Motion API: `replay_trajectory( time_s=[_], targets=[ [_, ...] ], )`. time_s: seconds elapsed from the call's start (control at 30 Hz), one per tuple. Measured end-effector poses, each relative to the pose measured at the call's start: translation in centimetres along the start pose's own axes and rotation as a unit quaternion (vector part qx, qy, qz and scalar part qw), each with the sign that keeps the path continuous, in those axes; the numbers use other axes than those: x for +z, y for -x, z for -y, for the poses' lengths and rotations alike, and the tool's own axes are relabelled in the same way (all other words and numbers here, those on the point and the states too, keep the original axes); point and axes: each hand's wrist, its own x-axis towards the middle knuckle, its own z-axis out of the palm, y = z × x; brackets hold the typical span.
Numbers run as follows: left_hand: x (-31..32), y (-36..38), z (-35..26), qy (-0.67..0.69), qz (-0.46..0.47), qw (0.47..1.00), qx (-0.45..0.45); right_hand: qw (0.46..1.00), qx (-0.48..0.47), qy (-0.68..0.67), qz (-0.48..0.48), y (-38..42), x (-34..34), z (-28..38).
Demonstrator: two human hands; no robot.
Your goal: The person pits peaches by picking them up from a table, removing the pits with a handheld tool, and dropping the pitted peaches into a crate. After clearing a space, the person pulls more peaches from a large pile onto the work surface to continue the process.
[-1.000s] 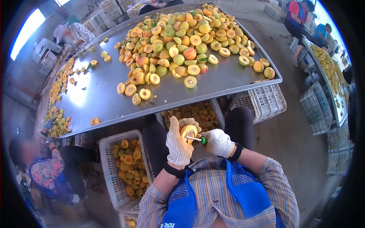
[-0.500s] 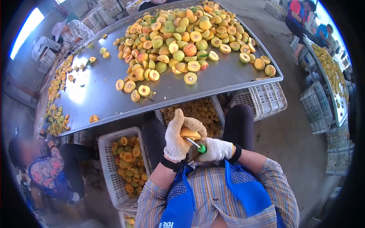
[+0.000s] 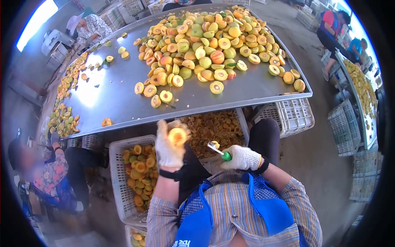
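Note:
My gloved left hand (image 3: 166, 149) is raised in front of the table edge, closed on a peach half (image 3: 177, 136) with a hollow in its cut face. My gloved right hand (image 3: 243, 158) grips the green handle of a pitting spoon (image 3: 226, 156). A piece that looks like a pit with some flesh (image 3: 216, 144) sits at the metal tip, above a crate of brown and orange scraps (image 3: 212, 129). Under my left arm, a white crate (image 3: 117, 181) holds hollowed peach halves (image 3: 142, 173).
A metal table (image 3: 123, 96) carries a large pile of halved peaches (image 3: 205, 47). A white crate (image 3: 294, 117) stands under its right end. A person in a floral sleeve (image 3: 51, 171) sits at left, and others work at the far left and right. Another peach-covered table (image 3: 360, 90) stands at right.
My hands have moved apart. The left has swung left with the peach half, its hollow now showing; the right has drawn the spoon away with a piece at its tip.

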Motion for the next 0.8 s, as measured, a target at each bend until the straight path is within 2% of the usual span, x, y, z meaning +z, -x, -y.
replay_trajectory(
  time_s=[0.03, 0.07, 0.1, 0.13, 0.17, 0.2, 0.27, 0.3, 0.33, 0.37, 0.4, 0.43, 0.47, 0.6, 0.63, 0.7, 0.77, 0.8],
  targets=[
    [-2.2, 0.0, -1.2, -0.044, -0.028, 0.997, 0.062, 0.997, 0.016, 0.064, -0.040, -0.3, -0.4, -0.5],
    [-4.0, 0.7, -3.0, -0.079, -0.088, 0.991, 0.066, 0.988, 0.032, 0.127, -0.083, -0.6, -0.9, -0.9],
    [-6.2, 1.3, -4.1, -0.234, -0.120, 0.957, 0.126, 0.983, 0.022, 0.138, -0.122, -0.5, -0.9, -1.6],
    [-8.4, 1.5, -5.7, -0.480, -0.142, 0.856, 0.130, 0.985, 0.015, 0.119, -0.124, -0.5, -1.1, -2.0],
    [-10.5, 1.2, -7.0, -0.793, -0.131, 0.585, 0.112, 0.985, 0.011, 0.116, -0.126, -0.5, -1.1, -2.2],
    [-8.7, 1.6, -6.0, -0.910, -0.219, 0.302, 0.179, 0.986, 0.006, 0.111, -0.128, -0.8, -1.4, -2.4],
    [-3.8, -0.6, -5.3, -0.823, -0.147, 0.387, 0.390, 0.985, -0.010, 0.116, -0.127, -1.1, -1.3, -2.5],
    [-2.4, -3.2, -3.8, -0.772, -0.071, 0.386, 0.500, 0.985, -0.007, 0.117, -0.128, -1.1, -1.1, -2.6],
    [1.1, -4.7, -2.3, -0.759, -0.014, 0.443, 0.477, 0.984, -0.004, 0.119, -0.130, -1.3, -1.1, -2.6],
    [4.0, -6.6, -0.6, -0.751, 0.036, 0.444, 0.488, 0.984, -0.012, 0.120, -0.133, -1.1, -1.1, -2.5],
    [7.2, -8.0, 0.9, -0.775, 0.079, 0.467, 0.419, 0.987, -0.004, 0.111, -0.117, -1.1, -1.3, -2.4],
    [9.3, -10.1, 2.5, -0.792, 0.118, 0.454, 0.391, 0.987, 0.000, 0.119, -0.113, -1.3, -1.2, -2.4],
    [10.3, -12.5, 4.2, -0.794, 0.149, 0.429, 0.405, 0.986, 0.005, 0.126, -0.107, -1.4, -1.1, -2.5],
    [12.4, -17.2, 8.0, -0.860, 0.202, 0.388, 0.263, 0.985, -0.005, 0.135, -0.109, -1.4, -1.2, -2.8],
    [12.6, -17.6, 8.3, -0.859, 0.205, 0.388, 0.264, 0.984, -0.015, 0.135, -0.114, -1.4, -1.3, -2.9],
    [12.6, -18.2, 8.3, -0.880, 0.238, 0.383, 0.146, 0.983, -0.024, 0.134, -0.119, -0.9, -1.9, -2.8],
    [12.8, -17.1, 6.9, -0.872, 0.256, 0.393, 0.136, 0.987, -0.005, -0.004, -0.163, 0.1, -3.3, -1.8],
    [13.0, -15.9, 5.5, -0.864, 0.272, 0.405, 0.126, 0.987, -0.007, -0.006, -0.161, 0.3, -3.8, -1.5]
  ],
)
